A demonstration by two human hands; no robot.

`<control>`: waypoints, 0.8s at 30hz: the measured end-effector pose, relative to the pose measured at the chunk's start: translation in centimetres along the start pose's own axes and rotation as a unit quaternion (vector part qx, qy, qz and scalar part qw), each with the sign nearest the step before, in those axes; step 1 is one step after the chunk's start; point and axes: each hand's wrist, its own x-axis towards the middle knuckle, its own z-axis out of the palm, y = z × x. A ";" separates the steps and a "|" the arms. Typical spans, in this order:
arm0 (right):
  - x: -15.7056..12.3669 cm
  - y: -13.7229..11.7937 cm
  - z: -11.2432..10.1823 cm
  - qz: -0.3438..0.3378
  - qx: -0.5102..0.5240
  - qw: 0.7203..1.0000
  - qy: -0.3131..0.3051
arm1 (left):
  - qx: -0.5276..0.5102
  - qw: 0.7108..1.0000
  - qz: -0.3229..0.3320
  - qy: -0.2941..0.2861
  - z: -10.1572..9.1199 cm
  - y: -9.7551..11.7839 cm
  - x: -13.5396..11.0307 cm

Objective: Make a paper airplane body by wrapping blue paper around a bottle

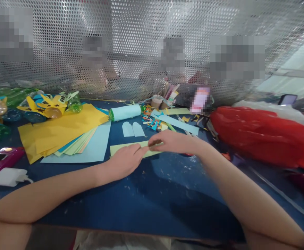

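A pale green paper strip (pixel 118 149) lies on the blue table in front of me. My left hand (pixel 127 159) rests over the strip's near edge, its fingers closed on the paper and pointing right. From the other side comes my right hand (pixel 171 141), with thumb and fingers pinched on the strip right beside the left fingertips. The hands hide the middle of the strip. Just beyond it are two light blue round-topped paper pieces (pixel 133 129). Behind those lies a green bottle wrapped in light blue paper (pixel 126 113).
Yellow paper sheets (pixel 71 128) and fanned coloured strips are at left, near cut bottles with yellow paper shapes (pixel 50 106). A purple glue gun (pixel 6 159) sits far left. Paper scraps (pixel 152 119) and a pen holder (pixel 157 101) are behind. A red plastic bag (pixel 258 135) fills the right.
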 end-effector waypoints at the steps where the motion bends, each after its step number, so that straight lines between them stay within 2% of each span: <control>1: -0.4 0.1 0.0 0.005 -0.004 0.999 0.033 | 0.000 1.000 -0.011 -0.006 -0.9 -0.3 0.4; 3: -1.2 0.9 -0.1 0.013 -0.008 0.994 0.111 | -0.026 0.999 -0.037 0.000 -2.9 -1.6 1.3; 5: -1.7 2.1 -0.3 0.017 0.003 0.981 0.195 | -0.087 0.988 -0.113 0.066 -4.8 -3.6 2.3; 6: -1.9 2.8 -0.5 0.019 0.015 0.972 0.233 | -0.142 0.971 -0.157 0.109 -5.6 -4.8 2.8; 7: -2.0 3.5 -0.6 0.022 0.035 0.963 0.266 | -0.220 0.941 -0.203 0.158 -6.2 -6.1 3.3; 8: -2.1 4.1 -0.7 0.026 0.063 0.954 0.293 | -0.326 0.895 -0.239 0.189 -6.6 -7.3 3.7; 9: -2.1 4.7 -0.7 0.030 0.098 0.944 0.313 | -0.442 0.827 -0.269 0.217 -6.7 -8.3 4.1; 11: -1.7 5.6 -0.6 0.039 0.186 0.926 0.325 | -0.646 0.681 -0.296 0.178 -6.2 -9.7 4.7; 12: -1.4 5.8 -0.5 0.045 0.235 0.916 0.322 | -0.706 0.614 -0.317 0.156 -5.6 -10.0 4.9; 13: -1.1 5.9 -0.3 0.050 0.283 0.904 0.316 | -0.740 0.562 -0.342 0.136 -4.9 -10.1 5.1; 14: -0.8 5.9 0.0 0.055 0.331 0.888 0.314 | -0.758 0.528 -0.362 0.124 -4.2 -9.9 5.2; 15: -0.4 5.8 0.3 0.060 0.376 0.870 0.314 | -0.772 0.508 -0.363 0.120 -3.3 -9.6 5.4; 16: -0.1 5.7 0.7 0.061 0.413 0.854 0.311 | -0.785 0.503 -0.344 0.112 -2.5 -9.1 5.5; 18: 0.5 5.1 1.5 0.062 0.453 0.835 0.307 | -0.794 0.511 -0.310 0.107 -1.2 -8.1 5.5; 21: 1.2 4.3 2.6 0.064 0.433 0.843 0.313 | -0.775 0.556 -0.279 0.111 0.1 -7.1 5.4; 24: 1.7 4.0 3.4 0.069 0.392 0.862 0.315 | -0.748 0.589 -0.286 0.104 0.8 -6.8 5.0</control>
